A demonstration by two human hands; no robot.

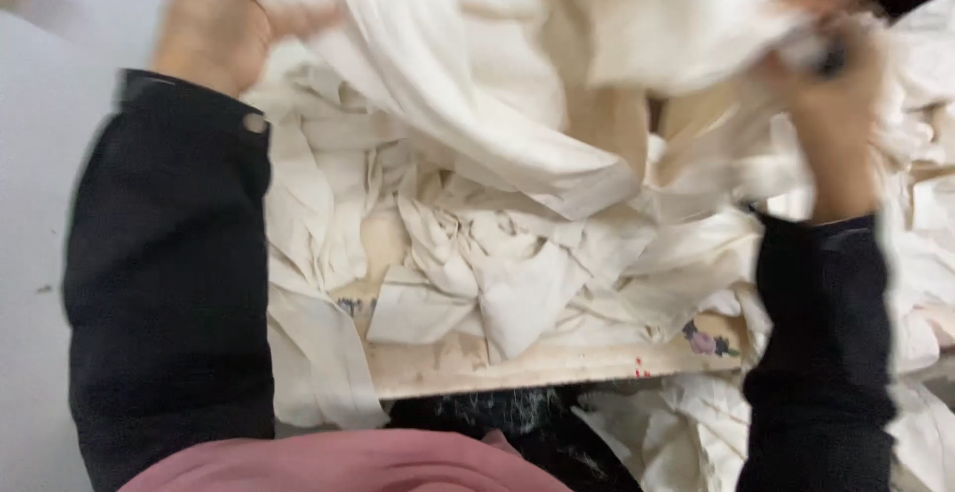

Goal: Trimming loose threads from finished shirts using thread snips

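Cloth: large cream-white cloth [468, 64] held up at 12 o'clock of the view, stretched between both hands, sagging in a fold toward the centre. Blurred by motion.
Left hand: left hand [214, 19] at 11 o'clock, fingers curled tight around the cloth's left edge, bunching it. Fingertips hidden in the fabric.
Right hand: right hand [831, 84] at 2 o'clock, fingers pinched closed on the cloth's right edge; a small dark thing sits at the fingertips, too blurred to tell what.
Sleeves: both arms in black sleeves [169, 283], left one running from 8 to 11 o'clock, right one from 4 to 2 o'clock. A button shows at the left cuff.
Scrap pile: heap of crumpled cream fabric scraps [477, 273] at the centre, directly under the held cloth, spilling over to 3 o'clock and down to 5 o'clock.
Board: pale wooden board [557, 363] under the pile, its near edge showing at 6 o'clock, small flower print at its right end, red specks beside it.
Strip: long cream strip [318, 353] hanging off the board's left corner at 7 o'clock, just beside the left sleeve.
Pink garment: pink fabric [338, 462] at 6 o'clock, bottom edge of view, dark speckled fabric just right of it.
Floor: pale grey surface [40, 203] at 9 o'clock.
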